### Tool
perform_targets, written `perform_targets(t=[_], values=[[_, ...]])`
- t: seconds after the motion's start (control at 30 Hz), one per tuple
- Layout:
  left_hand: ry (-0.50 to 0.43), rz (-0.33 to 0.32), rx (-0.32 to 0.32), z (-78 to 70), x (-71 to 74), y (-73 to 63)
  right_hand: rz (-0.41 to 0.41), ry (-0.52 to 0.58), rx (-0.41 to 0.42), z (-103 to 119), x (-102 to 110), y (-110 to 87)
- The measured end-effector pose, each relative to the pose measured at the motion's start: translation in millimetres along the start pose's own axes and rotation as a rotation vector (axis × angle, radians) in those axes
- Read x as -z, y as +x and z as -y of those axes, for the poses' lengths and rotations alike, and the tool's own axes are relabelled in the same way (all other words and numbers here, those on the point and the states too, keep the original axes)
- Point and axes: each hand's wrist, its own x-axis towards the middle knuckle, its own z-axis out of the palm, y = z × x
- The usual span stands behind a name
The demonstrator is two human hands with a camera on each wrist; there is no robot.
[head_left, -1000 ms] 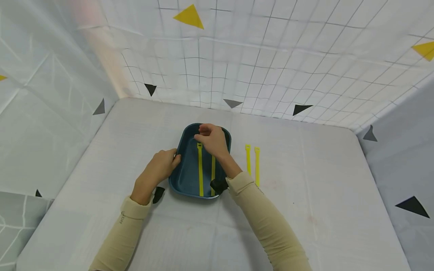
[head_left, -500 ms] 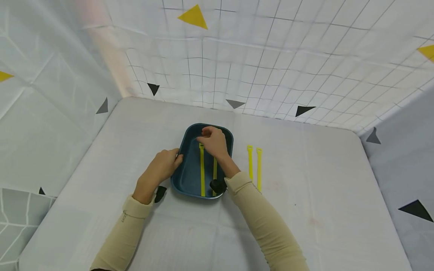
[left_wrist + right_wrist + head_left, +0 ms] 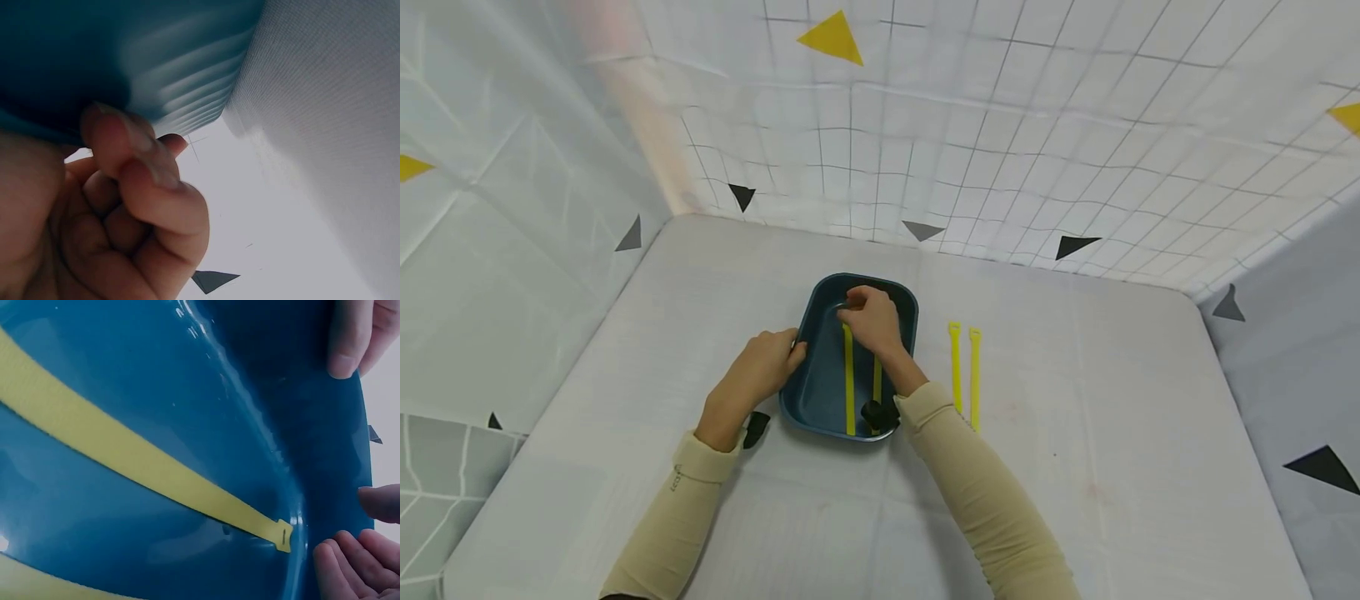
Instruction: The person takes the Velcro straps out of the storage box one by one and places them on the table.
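My left hand (image 3: 756, 368) grips the left rim of a dark blue tray (image 3: 818, 379), thumb over the edge. In the left wrist view its curled fingers (image 3: 165, 206) lie against the tray's ribbed outer wall. My right hand (image 3: 874, 321) hovers inside the tray, near the slotted end of a yellow cable strap (image 3: 850, 387). Its loosely bent fingers (image 3: 350, 565) are apart from that strap (image 3: 156, 469) in the right wrist view, and nothing shows between them and the thumb. Alongside lies a second yellow strap (image 3: 877, 379), partly hidden by my right hand and wrist.
Two more yellow straps (image 3: 956, 362) lie side by side on the white table (image 3: 1112, 400), right of the tray; my right sleeve covers their lower ends. A white grid-lined sheet (image 3: 940, 158) hangs behind the table. Black camera parts (image 3: 880, 415) are at my wrists.
My right hand has shifted slightly toward me inside the tray, now covering the slotted end of the left strap. My left hand keeps its grip on the rim. The head view drifted slightly.
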Motion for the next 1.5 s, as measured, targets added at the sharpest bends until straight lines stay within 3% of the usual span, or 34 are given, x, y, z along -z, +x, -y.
perform_targets(t=[0.37,0.67,0.9,1.2,1.5], values=[[0.000,-0.008,-0.006,0.6,-0.7,0.7,-0.018,-0.100,-0.048,-1,-5,-2.5],[0.002,-0.015,-0.004,-1.2,0.4,-0.1,0.085,-0.189,-0.125,-1,-6,-0.2],[0.011,-0.027,-0.007,-0.1,-0.2,-0.1,0.111,-0.178,-0.129,-1,-8,-0.5],[0.012,-0.019,-0.009,-1.0,-1.5,0.5,0.146,-0.349,-0.129,-3,-9,-0.5],[0.023,-0.016,-0.004,-1.6,-0.5,0.5,0.128,-0.414,-0.128,-8,-17,1.4]])
